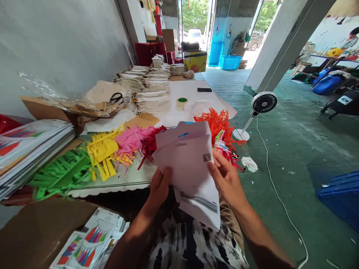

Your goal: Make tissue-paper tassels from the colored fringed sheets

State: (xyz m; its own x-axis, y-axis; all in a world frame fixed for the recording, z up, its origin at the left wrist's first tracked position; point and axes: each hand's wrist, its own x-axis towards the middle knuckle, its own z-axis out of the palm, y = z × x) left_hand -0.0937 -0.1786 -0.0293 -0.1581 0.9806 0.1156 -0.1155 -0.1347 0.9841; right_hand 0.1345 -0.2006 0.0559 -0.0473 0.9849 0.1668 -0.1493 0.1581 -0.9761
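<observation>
Both hands hold a white paper packet up in front of me, above my lap. My left hand grips its lower left edge, fingers closed round it. My right hand pinches its right side near a small grey label, and also seems to hold a bundle of coloured paper strips behind the packet. Just beyond, on the glass table, lie piles of cut paper fringes: green, yellow, pink, dark red and orange.
Printed packets are stacked at the left and in a cardboard box at the lower left. Further back lie stacks of tan paper bags, scissors, a tape roll and a phone. A white fan and its cord stand on the green floor.
</observation>
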